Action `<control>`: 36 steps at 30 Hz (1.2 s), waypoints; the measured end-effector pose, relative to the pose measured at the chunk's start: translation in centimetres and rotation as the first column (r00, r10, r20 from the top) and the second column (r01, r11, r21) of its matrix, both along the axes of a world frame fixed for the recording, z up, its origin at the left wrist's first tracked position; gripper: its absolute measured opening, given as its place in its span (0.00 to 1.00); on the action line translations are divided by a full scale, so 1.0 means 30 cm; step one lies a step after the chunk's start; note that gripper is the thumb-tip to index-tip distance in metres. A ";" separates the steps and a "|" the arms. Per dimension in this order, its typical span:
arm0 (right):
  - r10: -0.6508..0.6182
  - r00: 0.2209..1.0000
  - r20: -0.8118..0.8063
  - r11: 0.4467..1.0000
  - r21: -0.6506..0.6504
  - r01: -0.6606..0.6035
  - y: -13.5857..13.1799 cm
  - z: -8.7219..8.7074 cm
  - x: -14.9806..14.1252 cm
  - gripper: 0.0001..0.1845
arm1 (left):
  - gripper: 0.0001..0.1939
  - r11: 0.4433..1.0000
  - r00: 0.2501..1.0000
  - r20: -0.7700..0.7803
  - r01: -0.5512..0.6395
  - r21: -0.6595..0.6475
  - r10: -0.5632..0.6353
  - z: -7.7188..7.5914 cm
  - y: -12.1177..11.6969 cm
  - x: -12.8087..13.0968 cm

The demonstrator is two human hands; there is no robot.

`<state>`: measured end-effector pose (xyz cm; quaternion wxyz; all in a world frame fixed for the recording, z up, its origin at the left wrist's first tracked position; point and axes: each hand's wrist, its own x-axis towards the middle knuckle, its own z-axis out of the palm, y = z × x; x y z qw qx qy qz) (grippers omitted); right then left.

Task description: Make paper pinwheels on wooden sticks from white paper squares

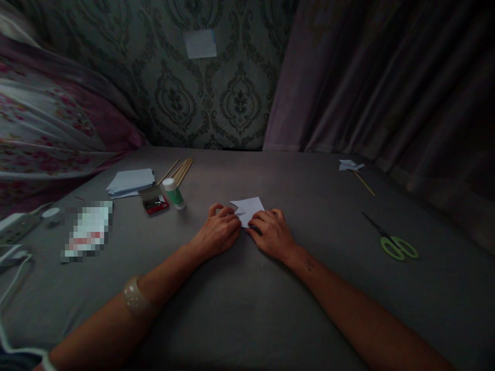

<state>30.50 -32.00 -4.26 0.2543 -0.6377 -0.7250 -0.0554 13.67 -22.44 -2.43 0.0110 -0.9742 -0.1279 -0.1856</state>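
Note:
A small white folded paper (249, 208) lies on the grey surface (247, 309) in the middle. My left hand (218, 232) rests at its left edge with curled fingers pressing on the paper. My right hand (270, 233) sits at its lower right edge, fingers bent and pinching the paper's near corner. Both hands touch the paper and nearly meet at its near edge. A pale bangle (135, 298) is on my left wrist.
A stack of white sheets (130, 182), wooden sticks (180, 171), a glue stick (174, 193) and a small red box (154, 201) lie at the back left. Green scissors (394, 243) lie to the right. A paper pinwheel on a stick (353, 168) lies far right. A power strip (17, 226) sits at left.

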 end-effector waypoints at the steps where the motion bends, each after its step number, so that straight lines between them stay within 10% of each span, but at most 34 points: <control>1: 0.003 1.000 0.007 1.000 0.001 -0.003 0.000 0.001 0.000 0.08 | 0.11 1.000 1.000 0.000 -0.003 -0.011 0.003 0.001 0.000 0.000; 36: -0.133 0.943 -0.306 0.991 -0.056 0.122 0.029 -0.008 -0.012 0.05 | 0.11 0.995 0.997 0.031 -0.070 -0.064 0.072 -0.002 -0.006 0.003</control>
